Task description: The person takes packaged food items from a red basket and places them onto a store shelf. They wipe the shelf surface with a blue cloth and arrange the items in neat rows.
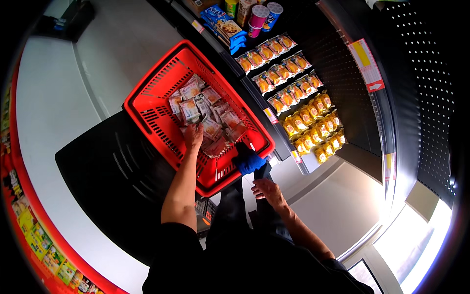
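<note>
A red plastic shopping basket (158, 84) stands before me on a dark surface, with many small wrapped snack packets (211, 126) heaped in it. My left hand (193, 136) reaches into the basket and touches the near edge of the heap; whether its fingers grip a packet cannot be told. My right hand (267, 191) is outside the basket, near its lower right corner, fingers partly bent and apart, holding nothing. A blue cloth (250, 162) with a dark part lies over the basket's near right rim.
To the right, a black shelf holds rows of orange-and-white wrapped cakes (288, 99) and yellow-wrapped cakes (312, 134). Canisters (260, 13) and blue snack bags (216, 16) stand at its far end. A perforated panel (422, 55) is farther right. Packaged goods line a red shelf (40, 237) at left.
</note>
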A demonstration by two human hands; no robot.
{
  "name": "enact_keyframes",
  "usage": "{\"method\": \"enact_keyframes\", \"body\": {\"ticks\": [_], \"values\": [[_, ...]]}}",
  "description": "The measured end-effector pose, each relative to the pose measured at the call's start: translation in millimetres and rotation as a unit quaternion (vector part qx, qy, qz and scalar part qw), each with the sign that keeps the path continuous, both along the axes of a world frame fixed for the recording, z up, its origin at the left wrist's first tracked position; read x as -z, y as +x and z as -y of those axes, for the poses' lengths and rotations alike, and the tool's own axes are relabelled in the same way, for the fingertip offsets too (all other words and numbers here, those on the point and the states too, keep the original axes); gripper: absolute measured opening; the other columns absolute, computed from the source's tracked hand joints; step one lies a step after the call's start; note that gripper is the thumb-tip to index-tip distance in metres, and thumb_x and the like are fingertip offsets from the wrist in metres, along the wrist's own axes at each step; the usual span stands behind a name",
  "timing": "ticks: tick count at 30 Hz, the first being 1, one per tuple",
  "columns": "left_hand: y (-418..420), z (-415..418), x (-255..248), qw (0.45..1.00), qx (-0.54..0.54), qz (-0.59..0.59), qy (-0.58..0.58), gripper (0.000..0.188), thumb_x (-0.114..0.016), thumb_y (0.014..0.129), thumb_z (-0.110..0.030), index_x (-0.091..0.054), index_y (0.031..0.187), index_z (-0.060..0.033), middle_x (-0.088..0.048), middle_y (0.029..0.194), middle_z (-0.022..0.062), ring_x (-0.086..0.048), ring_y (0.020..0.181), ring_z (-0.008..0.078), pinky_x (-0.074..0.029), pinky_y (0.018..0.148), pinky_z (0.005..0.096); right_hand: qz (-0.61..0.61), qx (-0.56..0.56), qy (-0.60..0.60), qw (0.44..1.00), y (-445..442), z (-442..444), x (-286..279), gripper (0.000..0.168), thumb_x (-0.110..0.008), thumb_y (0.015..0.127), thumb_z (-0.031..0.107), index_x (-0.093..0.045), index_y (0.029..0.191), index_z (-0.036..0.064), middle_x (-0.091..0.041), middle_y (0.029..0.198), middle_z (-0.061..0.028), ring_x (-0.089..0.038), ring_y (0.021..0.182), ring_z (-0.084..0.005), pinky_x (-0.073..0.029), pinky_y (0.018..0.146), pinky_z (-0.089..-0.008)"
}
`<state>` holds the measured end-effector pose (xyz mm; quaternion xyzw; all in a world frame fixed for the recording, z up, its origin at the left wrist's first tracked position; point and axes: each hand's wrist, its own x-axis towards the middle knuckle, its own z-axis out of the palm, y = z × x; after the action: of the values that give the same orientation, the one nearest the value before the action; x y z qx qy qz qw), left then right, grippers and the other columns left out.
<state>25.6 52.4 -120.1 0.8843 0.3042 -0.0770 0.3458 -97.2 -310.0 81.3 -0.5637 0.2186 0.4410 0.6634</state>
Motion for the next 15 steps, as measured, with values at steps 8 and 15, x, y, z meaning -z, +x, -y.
{"method": "enact_keyframes", "body": {"ticks": [8,15], "values": [[12.7,-5.9,1.3,0.992,0.056,-0.116,-0.010,0.058,-0.074,0.084,-0.055,-0.071,0.107,-0.0024,-0.076,0.098,0.0170,-0.071,0.097,0.0396,-0.054,0.085,0.0484,-0.013,0.000,-0.027,1.000,-3.3,7.7,4.3,0.027,-0.056,0.105,0.017,-0.063,0.127,0.003,-0.073,0.105,-0.0099,-0.071,0.090,-0.0173,-0.060,0.077,-0.0332],[9.6,-3.9,1.2,0.986,-0.003,-0.111,-0.126,0.050,-0.085,0.077,-0.049,-0.074,0.103,-0.0076,-0.077,0.090,0.0090,-0.072,0.087,0.0258,-0.055,0.081,0.0410,-0.037,-0.002,-0.045,0.998,-5.3,8.3,5.1,0.029,-0.056,0.106,0.021,-0.063,0.126,0.002,-0.073,0.105,-0.0101,-0.071,0.091,-0.0177,-0.060,0.078,-0.0336]]}}
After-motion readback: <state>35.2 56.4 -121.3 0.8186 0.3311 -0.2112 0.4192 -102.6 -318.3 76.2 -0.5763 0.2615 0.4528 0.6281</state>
